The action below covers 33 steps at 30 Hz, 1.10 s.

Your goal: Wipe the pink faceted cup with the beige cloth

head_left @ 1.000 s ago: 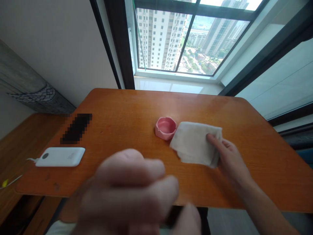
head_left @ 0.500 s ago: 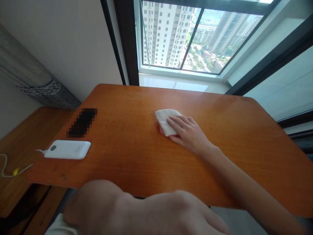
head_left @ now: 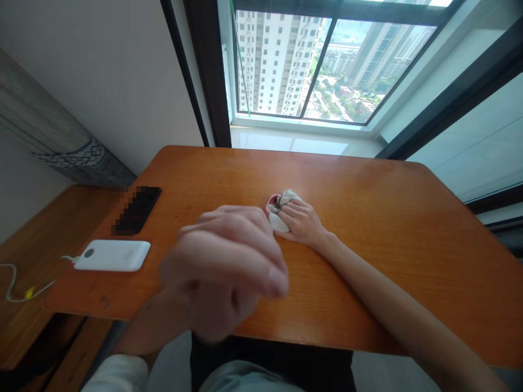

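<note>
Right hand (head_left: 301, 222) clenched on crumpled white wipe (head_left: 280, 219) over pink dish (head_left: 270, 205); left hand (head_left: 220, 269) blurred, grip unconfirmed; power bank (head_left: 112, 255) at nine o'clock, lettering (head_left: 128, 254) illegible.

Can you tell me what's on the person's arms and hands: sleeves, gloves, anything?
The left hand is gloveless but blurred, with a white sleeve on its arm. The right hand and forearm are bare, with no glove, watch or ring showing.
</note>
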{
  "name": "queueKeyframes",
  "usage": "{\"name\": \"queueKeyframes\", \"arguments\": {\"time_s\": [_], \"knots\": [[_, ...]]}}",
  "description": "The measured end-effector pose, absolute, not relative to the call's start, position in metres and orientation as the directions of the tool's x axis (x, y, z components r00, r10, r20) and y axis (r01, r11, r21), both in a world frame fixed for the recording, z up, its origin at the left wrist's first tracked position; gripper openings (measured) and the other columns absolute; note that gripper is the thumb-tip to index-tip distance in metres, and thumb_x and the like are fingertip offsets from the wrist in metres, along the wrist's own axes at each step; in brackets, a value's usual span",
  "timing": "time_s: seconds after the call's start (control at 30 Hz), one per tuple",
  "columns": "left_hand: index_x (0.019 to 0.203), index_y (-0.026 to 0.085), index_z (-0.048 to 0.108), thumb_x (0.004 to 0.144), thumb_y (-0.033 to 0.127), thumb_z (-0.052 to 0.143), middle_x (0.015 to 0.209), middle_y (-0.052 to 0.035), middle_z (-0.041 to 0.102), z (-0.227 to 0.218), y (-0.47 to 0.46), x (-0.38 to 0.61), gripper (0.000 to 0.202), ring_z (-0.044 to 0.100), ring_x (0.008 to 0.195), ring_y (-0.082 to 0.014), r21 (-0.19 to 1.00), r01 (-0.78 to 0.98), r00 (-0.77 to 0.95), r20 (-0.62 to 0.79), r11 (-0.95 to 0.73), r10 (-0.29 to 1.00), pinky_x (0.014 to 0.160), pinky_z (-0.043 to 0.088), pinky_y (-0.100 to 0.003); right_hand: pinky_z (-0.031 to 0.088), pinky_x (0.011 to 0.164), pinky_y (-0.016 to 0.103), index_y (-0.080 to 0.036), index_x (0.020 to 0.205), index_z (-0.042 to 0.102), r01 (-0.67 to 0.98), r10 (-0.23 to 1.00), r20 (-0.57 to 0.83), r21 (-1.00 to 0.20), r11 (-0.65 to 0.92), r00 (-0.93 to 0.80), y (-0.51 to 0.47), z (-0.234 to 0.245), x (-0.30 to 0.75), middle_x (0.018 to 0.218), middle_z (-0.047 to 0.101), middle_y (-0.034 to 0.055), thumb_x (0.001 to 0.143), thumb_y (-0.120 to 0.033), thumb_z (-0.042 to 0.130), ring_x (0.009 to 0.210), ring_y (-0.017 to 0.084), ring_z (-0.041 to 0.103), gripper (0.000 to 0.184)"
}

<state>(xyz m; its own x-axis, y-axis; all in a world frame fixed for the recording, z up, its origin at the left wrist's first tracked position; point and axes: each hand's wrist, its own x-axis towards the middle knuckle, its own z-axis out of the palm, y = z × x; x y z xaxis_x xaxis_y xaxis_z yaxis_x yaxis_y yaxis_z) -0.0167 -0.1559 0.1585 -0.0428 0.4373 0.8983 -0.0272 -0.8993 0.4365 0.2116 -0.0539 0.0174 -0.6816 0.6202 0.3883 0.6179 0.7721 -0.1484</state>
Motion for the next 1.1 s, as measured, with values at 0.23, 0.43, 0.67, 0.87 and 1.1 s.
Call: {"name": "queueKeyframes", "arguments": {"time_s": [0.23, 0.43, 0.67, 0.87, 1.1], "knots": [[0.111, 0.027, 0.068, 0.117, 0.041, 0.045, 0.1, -0.0042, 0.078, 0.054, -0.058, 0.023, 0.027, 0.077, 0.092, -0.0194, 0.593, 0.185, -0.152, 0.805, -0.784, 0.573, 0.086, 0.066, -0.037, 0.053, 0.073, 0.038, -0.027, 0.056, 0.051, 0.662, 0.774, 0.528, -0.445, 0.603, -0.349, -0.053, 0.019, 0.197, 0.058, 0.059, 0.0002, 0.091, -0.066, 0.075, 0.058, 0.016, 0.048, 0.057], [0.169, 0.029, 0.036, 0.104, 0.078, 0.057, 0.18, -0.0204, 0.042, 0.005, -0.033, 0.013, 0.084, 0.035, 0.175, -0.0399, 0.451, 0.439, 0.376, 0.694, -0.777, 0.614, 0.143, 0.035, -0.064, 0.028, 0.044, 0.028, -0.027, 0.064, 0.048, 0.015, 0.91, 0.171, -0.984, 0.178, 0.377, -0.061, 0.034, 0.181, 0.053, 0.044, -0.0072, 0.099, -0.068, 0.071, 0.047, 0.011, 0.034, 0.058], [0.178, 0.037, 0.022, 0.085, 0.07, 0.091, 0.19, -0.0203, 0.017, -0.013, -0.02, 0.018, 0.12, 0.034, 0.174, -0.0466, 0.379, 0.383, 0.531, 0.656, -0.842, 0.537, 0.137, 0.044, -0.066, 0.053, 0.067, 0.023, -0.024, 0.082, 0.065, -0.427, 0.942, 0.011, -0.889, 0.162, 0.335, -0.06, 0.036, 0.177, 0.076, 0.062, -0.0055, 0.097, -0.063, 0.075, 0.069, 0.011, 0.055, 0.044], [0.174, 0.031, 0.02, 0.079, 0.066, 0.096, 0.169, -0.0223, 0.042, -0.02, -0.018, 0.014, 0.127, 0.05, 0.159, -0.0435, 0.555, 0.21, 0.495, 0.65, -0.805, 0.577, 0.128, 0.054, -0.058, 0.048, 0.056, 0.027, -0.022, 0.083, 0.07, -0.264, 0.928, 0.087, -0.945, 0.192, 0.363, -0.074, 0.033, 0.171, 0.068, 0.065, -0.0022, 0.103, -0.069, 0.061, 0.058, 0.013, 0.055, 0.052], [0.168, 0.03, 0.033, 0.086, 0.083, 0.081, 0.15, -0.0138, 0.057, -0.012, -0.019, 0.012, 0.108, 0.067, 0.116, -0.0264, 0.855, -0.215, 0.543, 0.506, -0.472, 0.67, 0.102, 0.059, -0.04, 0.036, 0.037, 0.028, -0.024, 0.074, 0.064, -0.163, 0.942, 0.176, -0.96, 0.229, 0.287, -0.092, 0.022, 0.162, 0.047, 0.055, -0.0036, 0.103, -0.082, 0.055, 0.038, 0.014, 0.047, 0.066]]}}
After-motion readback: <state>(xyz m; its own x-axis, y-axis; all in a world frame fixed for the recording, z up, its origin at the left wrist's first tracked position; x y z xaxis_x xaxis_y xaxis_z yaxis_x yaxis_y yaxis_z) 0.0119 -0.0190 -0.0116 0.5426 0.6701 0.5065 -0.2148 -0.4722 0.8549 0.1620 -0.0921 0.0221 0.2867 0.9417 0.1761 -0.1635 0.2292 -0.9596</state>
